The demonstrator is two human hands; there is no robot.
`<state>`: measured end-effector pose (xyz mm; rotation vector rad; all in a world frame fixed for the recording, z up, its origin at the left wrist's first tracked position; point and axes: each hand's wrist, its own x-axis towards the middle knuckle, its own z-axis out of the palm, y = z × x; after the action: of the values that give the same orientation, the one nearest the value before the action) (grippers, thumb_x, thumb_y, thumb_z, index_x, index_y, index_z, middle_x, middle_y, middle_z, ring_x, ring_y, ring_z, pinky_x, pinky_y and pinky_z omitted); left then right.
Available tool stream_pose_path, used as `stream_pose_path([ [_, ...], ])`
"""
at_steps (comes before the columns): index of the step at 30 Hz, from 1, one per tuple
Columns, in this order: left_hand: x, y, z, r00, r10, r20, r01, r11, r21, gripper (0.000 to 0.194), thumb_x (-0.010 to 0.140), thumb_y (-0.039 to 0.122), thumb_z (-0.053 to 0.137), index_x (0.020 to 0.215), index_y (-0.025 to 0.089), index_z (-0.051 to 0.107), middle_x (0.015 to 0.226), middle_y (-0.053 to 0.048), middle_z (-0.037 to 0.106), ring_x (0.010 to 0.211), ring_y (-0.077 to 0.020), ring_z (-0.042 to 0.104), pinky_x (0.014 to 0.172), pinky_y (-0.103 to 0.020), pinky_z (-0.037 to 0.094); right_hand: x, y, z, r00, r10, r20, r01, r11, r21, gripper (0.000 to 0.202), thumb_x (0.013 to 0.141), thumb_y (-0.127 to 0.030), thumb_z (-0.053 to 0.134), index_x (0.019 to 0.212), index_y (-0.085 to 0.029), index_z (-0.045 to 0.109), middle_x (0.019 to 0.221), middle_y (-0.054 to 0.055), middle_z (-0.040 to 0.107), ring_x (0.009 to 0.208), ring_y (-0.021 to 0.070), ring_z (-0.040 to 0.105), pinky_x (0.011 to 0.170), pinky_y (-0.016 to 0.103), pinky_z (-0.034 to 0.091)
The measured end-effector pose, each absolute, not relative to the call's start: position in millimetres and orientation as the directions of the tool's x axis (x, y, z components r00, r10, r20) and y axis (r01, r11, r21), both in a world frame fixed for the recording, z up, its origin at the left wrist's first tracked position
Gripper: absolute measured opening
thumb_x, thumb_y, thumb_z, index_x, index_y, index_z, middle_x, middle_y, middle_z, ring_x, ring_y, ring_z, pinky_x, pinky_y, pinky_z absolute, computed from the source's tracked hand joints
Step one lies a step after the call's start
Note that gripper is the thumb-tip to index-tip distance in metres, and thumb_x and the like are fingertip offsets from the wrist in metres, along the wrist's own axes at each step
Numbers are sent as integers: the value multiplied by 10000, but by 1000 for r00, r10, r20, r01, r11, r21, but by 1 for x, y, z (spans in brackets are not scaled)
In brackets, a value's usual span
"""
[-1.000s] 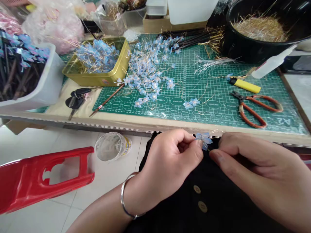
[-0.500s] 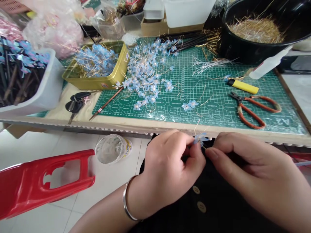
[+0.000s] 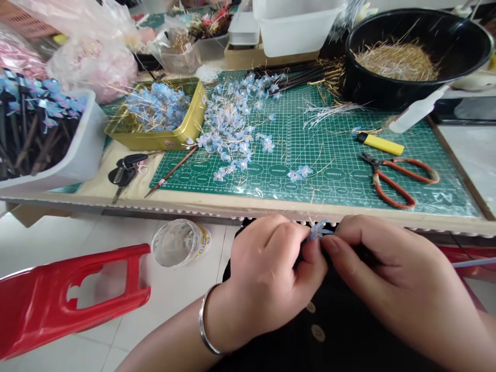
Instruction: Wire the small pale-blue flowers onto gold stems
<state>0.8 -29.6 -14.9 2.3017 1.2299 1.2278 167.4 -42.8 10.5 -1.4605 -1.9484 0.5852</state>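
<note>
One left hand (image 3: 271, 271), one right hand (image 3: 387, 271), one held blue flower (image 3: 318, 230), two buttons (image 3: 318, 333). One cutting mat (image 3: 337, 150), one yellow lighter (image 3: 383, 144), one pair orange-handled pliers (image 3: 377, 166), one gold tin (image 3: 155, 140), one black basin (image 3: 382, 94). Loose blue flowers (image 3: 234, 116): too many to count.

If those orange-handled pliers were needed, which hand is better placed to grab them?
Probably the right hand: it lies nearer the orange-handled pliers, while the left hand is farther off, pinching a blue flower.
</note>
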Motion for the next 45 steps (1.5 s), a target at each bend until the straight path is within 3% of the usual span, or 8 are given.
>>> stream_pose_path([
  [7,0,-28,-16,241,810,534,556,-566,608,107,850,86,603,760,128,642,640,-5,587,577,-104,521,534,-244,420,169,-46,8,-113,961,253,610,268,-745,37,923,-231,570,933,-256,596,690,-20,678,551,123,653,470,205,527],
  [9,0,-27,-16,224,821,524,554,-550,625,115,851,87,598,756,137,638,631,4,573,562,-100,513,518,-240,404,168,-48,6,-65,959,275,584,260,-769,150,887,-186,570,1023,-249,563,744,-15,683,593,111,684,506,178,548],
  [13,0,-28,-16,247,788,564,530,-597,602,104,853,82,592,774,134,636,638,-9,598,566,-109,525,528,-250,422,165,-49,0,-100,957,274,598,278,-752,77,873,-162,599,905,-232,590,722,-10,668,569,84,662,500,151,524],
  [17,-1,-28,-15,307,722,620,545,-667,507,82,854,69,601,836,132,649,675,-28,651,614,-141,576,589,-283,490,174,-48,6,-181,924,337,661,367,-654,29,926,-216,598,946,-233,587,709,-13,665,574,106,656,505,182,526],
  [22,-3,-27,-13,393,657,643,562,-725,398,90,890,82,589,883,140,657,678,-21,664,610,-149,587,596,-302,509,196,-30,29,-359,780,513,729,578,-368,211,939,-172,579,1115,-240,674,1067,92,699,956,222,680,857,345,546],
  [25,-3,-27,-12,458,641,616,527,-754,392,108,912,96,567,886,152,656,674,-17,661,590,-146,565,569,-304,486,203,-9,40,-530,769,357,625,639,-448,216,965,-219,530,1000,-269,737,1057,48,711,951,230,663,875,385,504],
  [32,-1,-29,-9,487,723,490,391,-683,617,114,885,90,575,850,161,657,716,-24,669,651,-132,589,623,-273,496,208,20,44,-740,673,20,524,594,-610,244,939,-252,505,825,-238,720,926,10,703,886,182,641,769,317,482],
  [45,3,-25,-4,511,849,132,229,-283,931,168,818,96,616,675,183,605,606,31,565,565,-102,485,520,-227,396,200,33,28,-801,598,-30,503,645,-576,311,944,-251,427,741,-209,659,841,46,666,823,200,592,750,338,433],
])
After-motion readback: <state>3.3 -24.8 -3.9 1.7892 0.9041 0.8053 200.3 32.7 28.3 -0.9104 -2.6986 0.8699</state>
